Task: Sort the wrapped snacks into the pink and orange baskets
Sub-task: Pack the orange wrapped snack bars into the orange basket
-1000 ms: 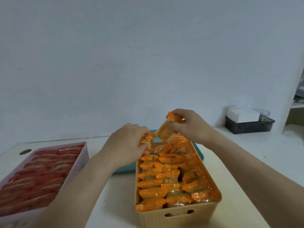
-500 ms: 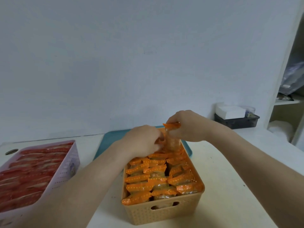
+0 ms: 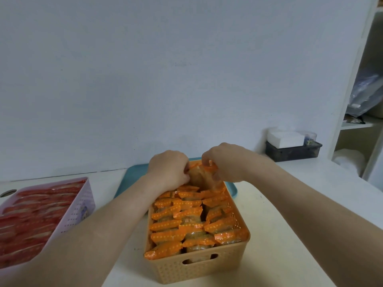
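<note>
Orange-wrapped snack (image 3: 202, 177) upright, long axis vertical; left hand (image 3: 168, 172), right hand (image 3: 227, 165) both pinch it in orange basket (image 3: 232, 264).

Both hands at far end of orange basket (image 3: 198, 268): right hand (image 3: 224, 163) pinches upright orange-wrapped snack (image 3: 204, 177), left hand (image 3: 169, 169) curled against it; pink basket (image 3: 76, 212) of red packs left; teal tray (image 3: 132, 175) behind.

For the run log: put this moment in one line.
orange-wrapped snack: upright, far end of orange basket | left hand: grips it | right hand: pinches its top | pink basket: red-wrapped snacks
</note>
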